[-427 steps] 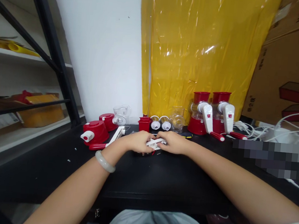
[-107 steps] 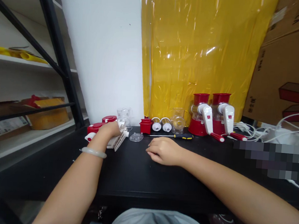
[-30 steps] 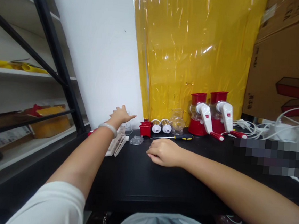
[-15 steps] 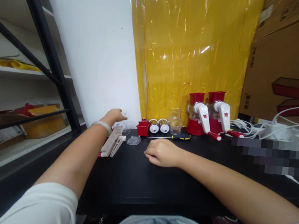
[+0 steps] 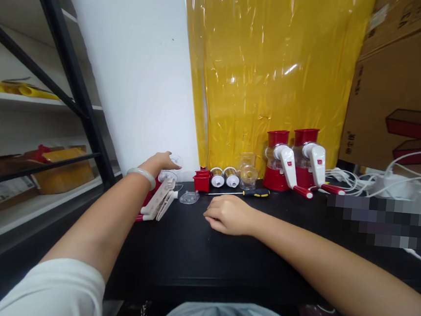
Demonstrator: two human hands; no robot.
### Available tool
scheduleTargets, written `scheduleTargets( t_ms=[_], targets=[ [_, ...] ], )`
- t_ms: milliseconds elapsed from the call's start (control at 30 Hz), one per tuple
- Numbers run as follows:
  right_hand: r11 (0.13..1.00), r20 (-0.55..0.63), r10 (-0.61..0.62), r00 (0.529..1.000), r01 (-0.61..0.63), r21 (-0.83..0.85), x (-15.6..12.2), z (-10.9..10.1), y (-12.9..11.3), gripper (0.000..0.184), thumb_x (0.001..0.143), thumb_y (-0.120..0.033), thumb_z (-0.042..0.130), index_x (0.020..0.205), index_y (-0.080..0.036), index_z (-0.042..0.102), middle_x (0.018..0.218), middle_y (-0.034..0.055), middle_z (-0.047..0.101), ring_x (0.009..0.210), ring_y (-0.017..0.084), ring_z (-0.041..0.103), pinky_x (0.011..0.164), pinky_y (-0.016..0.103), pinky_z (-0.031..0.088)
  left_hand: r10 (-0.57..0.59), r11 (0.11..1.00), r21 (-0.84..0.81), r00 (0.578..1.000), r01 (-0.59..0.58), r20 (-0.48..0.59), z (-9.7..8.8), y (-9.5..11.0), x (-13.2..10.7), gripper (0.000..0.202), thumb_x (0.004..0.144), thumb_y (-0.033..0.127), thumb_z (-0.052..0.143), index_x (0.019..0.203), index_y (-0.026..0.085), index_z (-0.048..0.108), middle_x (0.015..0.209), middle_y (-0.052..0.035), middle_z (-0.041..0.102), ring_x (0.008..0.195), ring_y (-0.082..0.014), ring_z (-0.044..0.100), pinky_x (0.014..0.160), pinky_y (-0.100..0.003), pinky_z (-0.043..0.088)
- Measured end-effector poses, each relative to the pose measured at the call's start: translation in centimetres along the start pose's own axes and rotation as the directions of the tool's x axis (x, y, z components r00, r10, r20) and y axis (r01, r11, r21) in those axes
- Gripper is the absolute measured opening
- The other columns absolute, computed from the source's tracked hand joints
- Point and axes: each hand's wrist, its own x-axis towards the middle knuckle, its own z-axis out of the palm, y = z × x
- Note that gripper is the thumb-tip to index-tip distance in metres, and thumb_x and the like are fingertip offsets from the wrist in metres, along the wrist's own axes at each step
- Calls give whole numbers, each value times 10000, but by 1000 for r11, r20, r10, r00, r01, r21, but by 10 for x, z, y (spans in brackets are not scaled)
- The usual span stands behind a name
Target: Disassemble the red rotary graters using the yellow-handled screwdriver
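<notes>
My left hand reaches to the table's back left, thumb and fingers closed on a clear plastic housing, mostly hidden behind it. White crank handles with red grips lie by the left wrist. To their right is a flat clear plastic piece. My right hand rests on the black tabletop, fingers curled in, with nothing visible in them. Just beyond it lies a screwdriver with a black and yellow handle. Behind the screwdriver stand red hoppers, two grater drums and another clear housing.
Two red-and-white hand-crank graters stand at the back right. White cables lie beyond them, before a large cardboard box. A black-framed shelf rises at the left; yellow film hangs behind the table.
My left arm has shifted slightly left, showing more of the red and white parts beside the wrist. The right hand stays in place.
</notes>
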Motion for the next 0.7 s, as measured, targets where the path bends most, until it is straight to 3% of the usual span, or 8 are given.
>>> scheduleTargets(
  t_ms=[133,233,300,333,433,500,700],
  targets=[
    [1000,9,1,1000,-1,4,0,-1,-1,286,954,-258,465,936,-157,731,838,83,704,825,174,633,745,288,433,-49,998,-37,991,45,-121,-7,6,-19,1104,683,771,622,1521,140,278,1461,-284,420,1279,-443,490,984,-468,440],
    [1000,7,9,1000,-9,4,-1,-2,-1,283,953,-257,467,940,-158,731,841,84,705,824,174,631,748,289,433,-9,999,-33,928,-3,-374,-12,5,-50,854,826,727,467,1434,131,391,1401,-253,469,1297,-428,449,985,-481,431],
    [1000,1,13,1000,-13,7,-1,-2,-1,276,951,-253,473,934,-157,731,836,85,703,824,173,629,754,290,433,54,998,18,886,-52,-461,-11,-2,-77,728,871,664,441,1332,102,462,1328,-245,526,1253,-395,485,970,-455,438],
    [1000,1,14,1000,-14,10,-1,-2,-1,272,950,-250,476,930,-156,731,833,86,702,824,173,628,756,290,433,70,998,34,895,-61,-441,-9,-7,-91,674,880,628,446,1286,92,481,1259,-238,571,1189,-375,537,940,-434,453],
    [1000,5,18,1000,-18,20,0,-2,-1,260,946,-245,486,909,-156,728,823,87,700,814,173,625,755,290,431,91,994,72,967,-76,-237,4,-26,-128,582,872,583,464,1191,98,512,1039,-201,668,947,-340,654,776,-391,495],
    [999,10,18,1000,-18,27,0,-2,-1,258,946,-246,488,903,-156,726,821,88,698,809,172,623,754,290,431,111,988,126,981,-92,-160,15,-37,-142,568,860,577,476,1168,102,525,1022,-202,687,930,-346,670,730,-377,494],
    [998,15,29,999,-30,46,-1,-1,-2,258,948,-238,481,916,-158,724,833,85,695,824,171,622,763,287,432,123,982,142,992,-124,20,34,-41,-142,513,830,562,510,1047,109,616,1029,-221,723,924,-346,698,710,-363,499]
  ],
)
